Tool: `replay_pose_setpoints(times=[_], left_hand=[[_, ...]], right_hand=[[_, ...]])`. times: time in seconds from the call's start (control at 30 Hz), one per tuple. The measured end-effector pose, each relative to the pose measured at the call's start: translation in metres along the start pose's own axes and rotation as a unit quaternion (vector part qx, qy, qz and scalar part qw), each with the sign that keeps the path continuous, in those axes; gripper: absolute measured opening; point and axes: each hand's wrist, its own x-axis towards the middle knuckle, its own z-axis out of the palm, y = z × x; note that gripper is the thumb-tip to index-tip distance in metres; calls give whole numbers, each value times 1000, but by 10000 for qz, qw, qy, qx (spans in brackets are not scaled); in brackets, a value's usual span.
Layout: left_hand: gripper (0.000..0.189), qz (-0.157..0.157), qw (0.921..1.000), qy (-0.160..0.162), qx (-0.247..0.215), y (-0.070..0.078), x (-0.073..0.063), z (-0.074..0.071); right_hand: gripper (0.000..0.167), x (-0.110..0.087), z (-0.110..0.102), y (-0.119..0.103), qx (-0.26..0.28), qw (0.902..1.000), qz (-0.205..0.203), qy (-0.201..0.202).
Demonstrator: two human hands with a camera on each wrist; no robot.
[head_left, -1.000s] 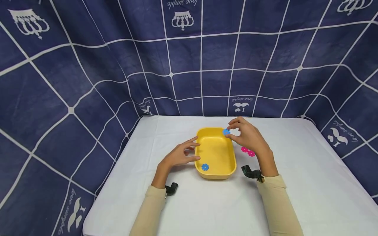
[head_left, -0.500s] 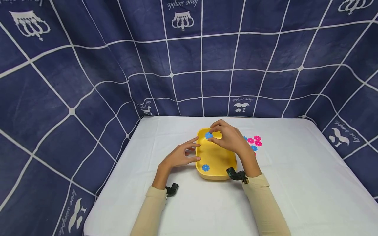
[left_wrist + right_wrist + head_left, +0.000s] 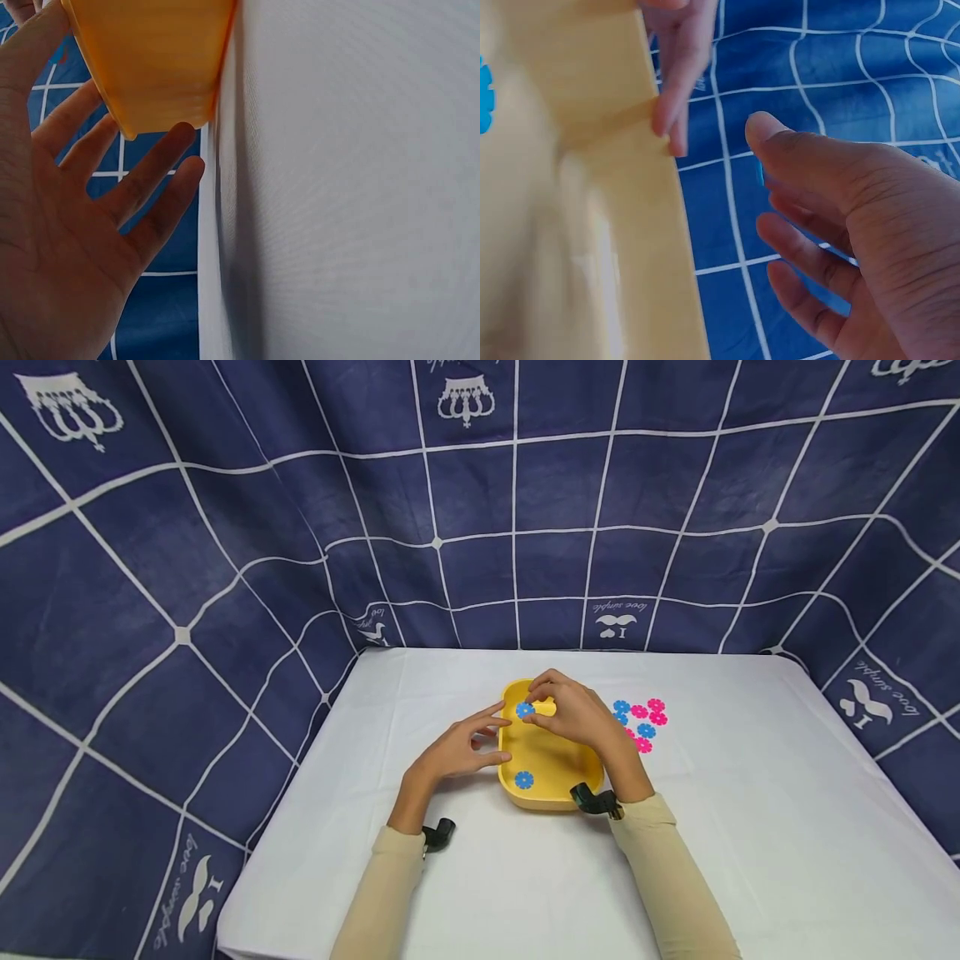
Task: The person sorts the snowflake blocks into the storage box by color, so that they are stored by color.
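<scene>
A yellow tray [image 3: 551,787] stands on the white table. My left hand [image 3: 459,748] touches its left rim with spread, relaxed fingers; in the left wrist view, those fingers [image 3: 157,176] lie along the tray's outer wall [image 3: 161,67]. Above the far part of the tray, my right hand [image 3: 573,714] pinches a blue snowflake disc [image 3: 525,711] between thumb and fingertips. Only a thin edge of that disc [image 3: 760,174] shows in the right wrist view. Another blue snowflake disc [image 3: 523,780] lies inside the tray at the near left corner.
Right of the tray, several pink discs [image 3: 656,705] and blue discs [image 3: 647,731] lie loose on the white tablecloth [image 3: 750,827]. A dark blue checked curtain [image 3: 555,493] hangs behind and at both sides. Each wrist wears a small black camera [image 3: 592,799].
My right hand has carried the blue snowflake disc left from the tray's right rim to above its far left part, uncovering the loose discs. The left hand has stayed at the rim.
</scene>
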Motion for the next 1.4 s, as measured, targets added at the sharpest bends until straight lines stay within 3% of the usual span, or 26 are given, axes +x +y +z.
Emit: replay_pose_setpoints(times=[0.5,0.8,1.1,1.4], left_hand=[[69,-75,9999,-76,121,1,1,-3],[79,28,10000,-7,53,-1,3,-3],[85,42,10000,5,77,-7,2,-5],[92,83,10000,-49,-24,-7,3,-8]], right_hand=[[31,3,12,2,181,9993,44,-325],[20,7,9,-5,-138,9952,-62,-969],[24,29,18,-10,-778,9740,-339,-2101],[29,50,21,-3,-795,9508,-439,-2963]])
